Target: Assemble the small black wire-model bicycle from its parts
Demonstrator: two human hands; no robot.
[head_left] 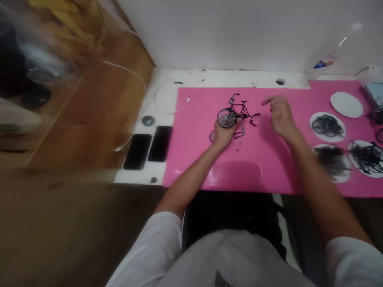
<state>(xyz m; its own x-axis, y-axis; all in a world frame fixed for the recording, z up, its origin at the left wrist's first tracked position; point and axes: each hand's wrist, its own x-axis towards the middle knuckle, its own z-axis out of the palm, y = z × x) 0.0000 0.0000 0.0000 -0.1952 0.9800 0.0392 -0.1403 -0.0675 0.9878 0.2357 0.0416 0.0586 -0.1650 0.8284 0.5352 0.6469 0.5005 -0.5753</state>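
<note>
My left hand [223,137] is closed around the lower part of a black miniature bicycle [238,107], holding it upright above the pink mat. Its spoked front wheel [226,118] is on, while no wheel shows at the rear of the frame. Just right of the bicycle is a curved black mudguard piece [254,119]. Below it lie a small rack-like part [238,134] and tiny bits, and another wheel [212,136] peeks out left of my hand. My right hand [281,115] hovers to the right, index finger stretched out toward the bicycle, with nothing visible in it.
White plates hold dark bicycle parts [327,125] at the right of the pink mat [191,159]; one plate [346,105] is bare. A clear bottle [332,56] stands behind. Two phones [160,143], a white cable [179,109] and a round metal disc [148,120] are left.
</note>
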